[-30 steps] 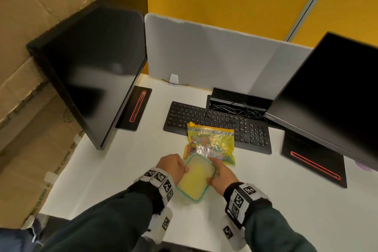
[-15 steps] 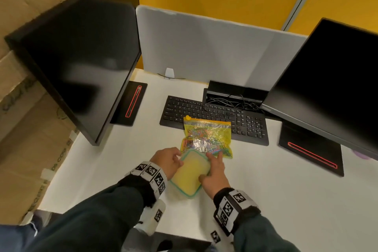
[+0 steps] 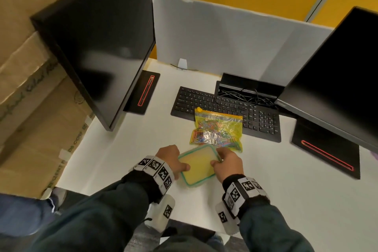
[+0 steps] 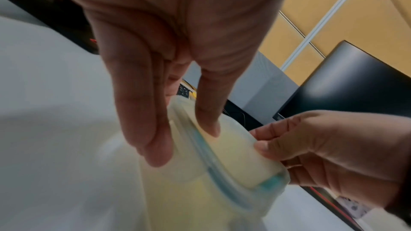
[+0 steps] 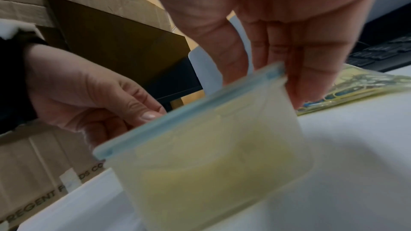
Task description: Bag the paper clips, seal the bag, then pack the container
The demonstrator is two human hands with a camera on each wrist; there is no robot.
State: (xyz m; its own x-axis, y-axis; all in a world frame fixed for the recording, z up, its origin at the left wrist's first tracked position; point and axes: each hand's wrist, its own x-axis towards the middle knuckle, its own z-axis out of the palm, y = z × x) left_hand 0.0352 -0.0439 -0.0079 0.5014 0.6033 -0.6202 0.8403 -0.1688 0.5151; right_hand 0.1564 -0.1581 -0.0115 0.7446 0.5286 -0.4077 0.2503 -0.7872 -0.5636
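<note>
A translucent yellowish container point(image 3: 197, 164) with a teal-rimmed lid point(image 4: 233, 148) stands on the white desk near its front edge. My left hand point(image 3: 171, 159) grips its left side, thumb on the lid and fingers point(image 4: 153, 140) down the wall. My right hand point(image 3: 227, 162) pinches the lid's right rim between thumb and curled fingers point(image 5: 311, 76). The lid lies on the container point(image 5: 211, 164); the blur hides whether it is pressed tight. The yellow zip bag point(image 3: 217, 132) of coloured paper clips lies flat just beyond the container, its slider at the top left, touched by neither hand.
A black keyboard point(image 3: 225, 112) lies behind the bag point(image 5: 360, 83). Two dark monitors point(image 3: 98, 51) point(image 3: 335, 80) stand left and right on black bases. A grey partition point(image 3: 225, 45) closes the back. Cardboard boxes point(image 3: 30, 88) stand off the desk's left edge.
My right hand has slid from lying on the lid's far corner to pinching its right rim. My left thumb has moved onto the lid. The bag has stayed put.
</note>
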